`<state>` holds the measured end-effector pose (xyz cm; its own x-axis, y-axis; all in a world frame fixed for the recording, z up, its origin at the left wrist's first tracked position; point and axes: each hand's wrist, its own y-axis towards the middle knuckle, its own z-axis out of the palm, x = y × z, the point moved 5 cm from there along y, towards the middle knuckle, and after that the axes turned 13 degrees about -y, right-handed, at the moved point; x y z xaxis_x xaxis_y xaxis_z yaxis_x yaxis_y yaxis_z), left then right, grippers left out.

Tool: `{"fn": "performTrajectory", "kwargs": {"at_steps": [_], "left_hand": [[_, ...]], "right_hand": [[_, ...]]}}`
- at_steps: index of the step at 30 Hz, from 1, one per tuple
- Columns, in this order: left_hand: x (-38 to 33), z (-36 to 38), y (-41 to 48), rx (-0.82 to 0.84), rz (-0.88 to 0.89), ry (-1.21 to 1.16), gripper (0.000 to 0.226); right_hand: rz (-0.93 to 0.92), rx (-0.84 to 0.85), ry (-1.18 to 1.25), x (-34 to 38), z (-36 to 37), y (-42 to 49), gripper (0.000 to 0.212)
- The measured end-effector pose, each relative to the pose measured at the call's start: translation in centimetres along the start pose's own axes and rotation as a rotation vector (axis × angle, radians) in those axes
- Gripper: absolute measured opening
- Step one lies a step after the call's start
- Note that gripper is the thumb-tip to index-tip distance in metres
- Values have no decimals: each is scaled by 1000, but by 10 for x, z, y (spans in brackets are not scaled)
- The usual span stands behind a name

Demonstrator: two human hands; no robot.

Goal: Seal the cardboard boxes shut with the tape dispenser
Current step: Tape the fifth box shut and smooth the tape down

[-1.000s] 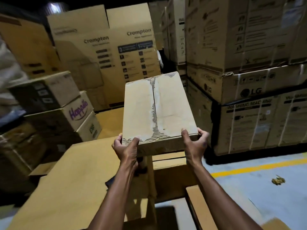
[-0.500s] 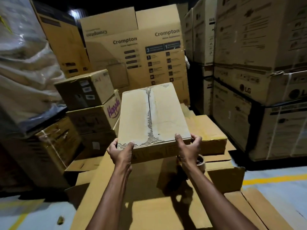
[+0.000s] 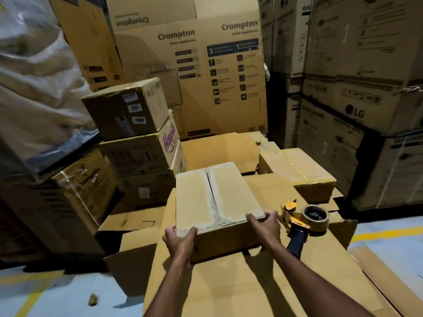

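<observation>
A flat cardboard box [image 3: 217, 197] with a torn centre seam rests on a large sheet of cardboard [image 3: 229, 282]. My left hand [image 3: 180, 241] grips its near left corner, and my right hand [image 3: 265, 227] grips its near right corner. Both thumbs lie on the top face. A yellow tape dispenser [image 3: 302, 220] with a dark handle and a roll of brown tape lies on the cardboard just right of my right hand. A box wrapped in glossy tape [image 3: 299, 172] sits behind the dispenser.
Stacked small boxes [image 3: 137, 138] stand to the left. A tall Crompton carton [image 3: 206, 72] rises behind, and LG cartons [image 3: 354, 106] wall off the right. Plastic-wrapped goods [image 3: 34, 76] fill the far left. Painted floor with yellow lines shows at both lower corners.
Both hands carried the box down and lowered it onto the cardboard sheet. My view tilted downward, and the tape dispenser came fully into view at the right.
</observation>
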<state>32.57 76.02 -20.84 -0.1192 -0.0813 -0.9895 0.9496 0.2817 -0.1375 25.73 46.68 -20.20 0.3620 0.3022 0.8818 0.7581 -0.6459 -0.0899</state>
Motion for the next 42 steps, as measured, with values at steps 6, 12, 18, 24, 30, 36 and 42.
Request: {"fn": "performTrajectory", "kwargs": {"at_steps": [6, 12, 18, 24, 30, 36, 42], "left_hand": [[0, 6, 5, -6, 100, 214, 77], [-16, 62, -5, 205, 577, 741, 46], [-19, 74, -8, 311, 570, 777, 50], [-13, 73, -10, 295, 640, 806, 49], [-10, 73, -7, 301, 586, 809, 51], [-17, 73, -16, 318, 495, 780, 50], [-25, 65, -11, 211, 434, 842, 45]], "right_hand": [[1, -22, -102, -3, 1, 4, 63], [-98, -169, -221, -14, -20, 2, 48], [159, -438, -244, -50, -62, 2, 39], [793, -140, 391, -109, -59, 11, 59], [793, 365, 807, -109, -48, 38, 9], [779, 479, 968, -100, -50, 64, 23], [620, 759, 924, -42, -60, 74, 26]]}}
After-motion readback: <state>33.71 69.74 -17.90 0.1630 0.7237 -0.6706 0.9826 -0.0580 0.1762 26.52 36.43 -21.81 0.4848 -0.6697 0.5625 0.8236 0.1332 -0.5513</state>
